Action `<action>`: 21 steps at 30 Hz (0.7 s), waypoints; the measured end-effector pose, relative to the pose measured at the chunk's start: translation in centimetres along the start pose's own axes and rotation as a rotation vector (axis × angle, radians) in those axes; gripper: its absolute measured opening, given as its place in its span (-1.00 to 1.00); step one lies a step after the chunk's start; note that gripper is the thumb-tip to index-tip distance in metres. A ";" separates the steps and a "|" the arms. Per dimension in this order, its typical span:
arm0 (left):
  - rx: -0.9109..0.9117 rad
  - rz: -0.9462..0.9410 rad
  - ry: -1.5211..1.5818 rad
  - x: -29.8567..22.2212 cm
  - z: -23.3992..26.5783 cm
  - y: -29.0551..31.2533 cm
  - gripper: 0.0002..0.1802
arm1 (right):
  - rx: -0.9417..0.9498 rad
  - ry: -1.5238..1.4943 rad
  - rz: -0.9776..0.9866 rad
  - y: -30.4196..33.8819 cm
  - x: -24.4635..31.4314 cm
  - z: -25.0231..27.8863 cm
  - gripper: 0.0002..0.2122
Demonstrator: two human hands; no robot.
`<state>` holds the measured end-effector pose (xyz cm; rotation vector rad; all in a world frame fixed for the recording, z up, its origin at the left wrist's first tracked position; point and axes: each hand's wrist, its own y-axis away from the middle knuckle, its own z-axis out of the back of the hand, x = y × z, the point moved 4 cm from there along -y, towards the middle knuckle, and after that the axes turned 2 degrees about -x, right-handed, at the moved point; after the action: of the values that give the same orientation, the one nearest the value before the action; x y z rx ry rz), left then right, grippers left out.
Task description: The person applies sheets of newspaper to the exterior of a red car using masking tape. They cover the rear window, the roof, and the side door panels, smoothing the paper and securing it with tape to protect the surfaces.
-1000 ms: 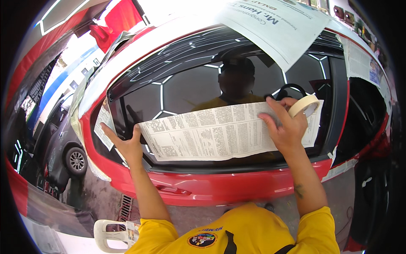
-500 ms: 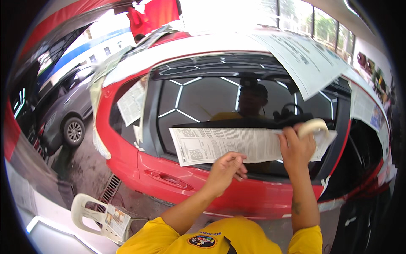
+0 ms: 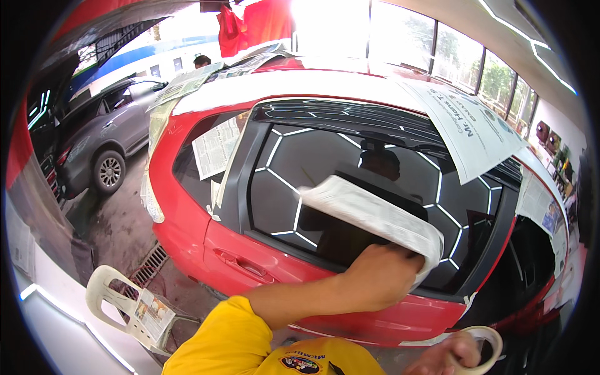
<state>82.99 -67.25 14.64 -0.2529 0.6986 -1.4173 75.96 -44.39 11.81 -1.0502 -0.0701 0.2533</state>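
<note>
A long folded strip of newspaper [image 3: 369, 212], slightly blurred, is lifted in front of the dark side window [image 3: 356, 150] of a red car [image 3: 206, 240]. My left hand [image 3: 387, 276] grips its right end, where the paper curls over and hides some of my fingers. Low at the right, beside the car's lower edge, my right hand [image 3: 447, 355] has its fingers round a roll of cream masking tape [image 3: 494, 340]. Part of that hand is blurred at the picture's lower edge.
Newspaper sheets [image 3: 472, 128] cover parts of the roof and other windows. A white plastic chair [image 3: 112, 306] with a newspaper [image 3: 154, 315] on it stands at the lower left, near a floor grate [image 3: 149, 267]. Beyond is a grey car [image 3: 112, 134]; a person's head [image 3: 202, 60] shows behind.
My left hand has gone from open below the newspaper to gripping its right end. My right hand has let go of the paper and moved down with the tape roll. The view has shifted.
</note>
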 end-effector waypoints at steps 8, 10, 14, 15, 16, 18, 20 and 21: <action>0.777 -0.580 -0.096 -5.2 -1.9 1.9 -0.62 | 0.488 0.154 -0.058 -5.7 -3.2 1.0 -0.44; 0.672 -0.583 -0.065 -4.3 -0.8 2.0 -0.59 | 0.550 0.079 -0.086 -3.8 -4.3 1.7 -0.47; 0.519 -0.474 -0.070 -1.3 1.2 1.5 -0.55 | 0.366 0.065 -0.220 -3.1 -5.9 1.3 -0.70; 0.488 -0.404 -0.175 -0.9 1.6 1.1 -0.55 | 0.355 0.145 -0.271 -2.9 -6.6 0.3 -0.74; 0.455 -0.337 -0.280 -0.4 2.1 0.5 -0.53 | 0.315 0.194 -0.314 -3.1 -7.8 -0.9 -0.77; 0.258 -0.249 -0.389 3.4 2.5 -1.0 -0.48 | 0.273 0.322 -0.382 -3.5 -10.8 -3.8 -0.79; 0.075 -0.321 -0.480 6.7 4.6 -1.9 -0.53 | 0.207 0.295 -0.314 -5.0 -13.5 -6.6 -0.78; -0.027 -0.395 -0.582 8.2 6.0 -2.5 -0.57 | 0.149 0.286 -0.281 -6.1 -14.2 -7.9 -0.78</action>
<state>84.44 -76.92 18.31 -0.8222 0.1884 -1.5987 64.68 -57.39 14.04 -0.9066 0.0587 -0.1451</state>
